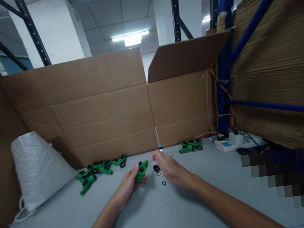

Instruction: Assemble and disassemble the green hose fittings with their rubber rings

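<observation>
My left hand (131, 179) is closed around a green plastic fitting (141, 171), a tube-like body with a round opening in its side facing up. To the right of it, a little above the table, is my right hand (169, 166), its fingers curled together; whatever they pinch, if anything, is hidden or too small to name. Just below those fingers lie a black round cap (156, 168), a small white piece (160, 173) and a black ring (164, 183) on the grey table (142, 218).
Several green fittings with black parts (100, 168) lie in a cluster at the left. More green fittings (190, 146) sit at the back right, near a white power strip (231, 143). A white wrapped bundle (39, 168) leans at the far left. Cardboard walls (99, 116) enclose the table.
</observation>
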The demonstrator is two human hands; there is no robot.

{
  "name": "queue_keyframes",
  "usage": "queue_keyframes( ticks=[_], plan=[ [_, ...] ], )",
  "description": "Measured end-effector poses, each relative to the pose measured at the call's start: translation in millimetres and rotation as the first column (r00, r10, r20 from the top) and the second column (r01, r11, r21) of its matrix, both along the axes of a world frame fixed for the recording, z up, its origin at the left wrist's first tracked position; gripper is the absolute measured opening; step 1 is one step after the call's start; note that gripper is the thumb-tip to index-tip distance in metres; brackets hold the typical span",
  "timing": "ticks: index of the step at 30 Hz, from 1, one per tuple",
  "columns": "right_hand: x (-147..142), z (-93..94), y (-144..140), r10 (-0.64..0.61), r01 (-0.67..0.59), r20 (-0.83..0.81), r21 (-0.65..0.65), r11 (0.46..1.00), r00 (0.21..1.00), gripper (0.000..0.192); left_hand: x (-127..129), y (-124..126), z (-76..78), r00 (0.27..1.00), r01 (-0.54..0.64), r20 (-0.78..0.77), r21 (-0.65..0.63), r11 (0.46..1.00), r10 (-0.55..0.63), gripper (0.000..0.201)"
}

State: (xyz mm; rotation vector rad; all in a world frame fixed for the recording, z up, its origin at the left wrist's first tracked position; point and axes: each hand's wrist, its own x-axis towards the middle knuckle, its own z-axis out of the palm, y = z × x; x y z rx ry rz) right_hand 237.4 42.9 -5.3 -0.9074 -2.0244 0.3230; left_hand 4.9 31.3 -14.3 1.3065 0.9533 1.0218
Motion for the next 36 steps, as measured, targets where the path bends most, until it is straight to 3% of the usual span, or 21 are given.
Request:
queue_keyframes(
  ticks=[13,20,30,36],
  plan=[
    [-4,0.7,-8,0.003,-0.003,0.038,0.017,1.0,0.999,0.017,-2,6,-10.3,1.0,-0.009,0.005,0.005,1.0,0.009,0.063],
    [-4,-2.0,-10,0.033,-0.033,0.003,0.059,0.998,0.999,0.018,-2,-1,-7.4,0.998,-0.005,0.055,-0.02,1.0,0.006,0.061],
    [-18,-7.7,-19,0.172,-0.173,0.051,0.027,0.985,0.984,0.02,-3,-6,-2.0,0.991,0.076,0.114,-0.049,0.996,-0.069,0.056],
    [-22,-8.1,-22,0.162,-0.166,-0.08,-0.046,0.985,0.983,0.028,-1,-8,-0.9,0.994,0.051,0.102,-0.051,0.997,-0.046,0.057]
  ],
)
